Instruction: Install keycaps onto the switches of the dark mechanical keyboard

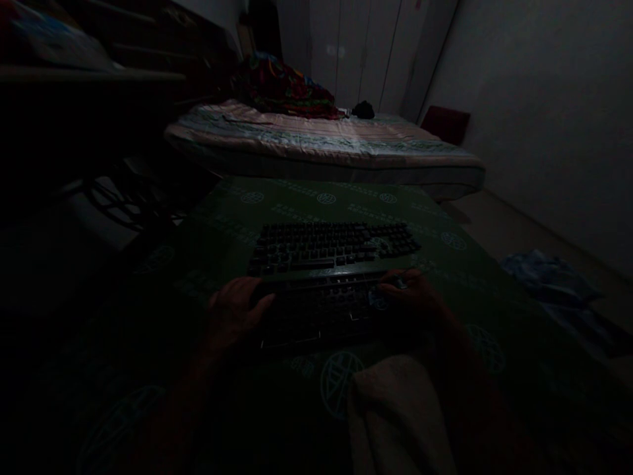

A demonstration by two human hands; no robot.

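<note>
Hands at both ends of a dark keyboard frame (316, 316), low over a green printed tabletop (237, 218). Left hand (236, 305) closed on the left end, thumb laid over the top. Right hand (415, 291) closed on the right end, thumb pointing inward; beside that thumb, a small pale glint too dim to identify. Frame resting flat or slightly raised: impossible to tell in such low light.

Just beyond the frame, black keys (316, 243) laid out in rows directly on the tabletop, main block to the left, number block to the right, printed surface visible between some of them. Judging by the layout, sorting into keyboard order far along, perhaps complete; any gaps in the rows lost in shadow. Keys and frame apart, with no joining of the two done.

Nearer the body, right of centre, a crumpled beige cloth (400, 409), clear of both hands.

Farther out, past the far edge of the tabletop, a bed (316, 142) with a striped sheet and a heaped red patterned blanket (289, 89). Behind the bed, a pale wardrobe (363, 53). To the right, on the floor, a bluish heap of fabric (548, 274) near a bare wall (548, 119).
</note>
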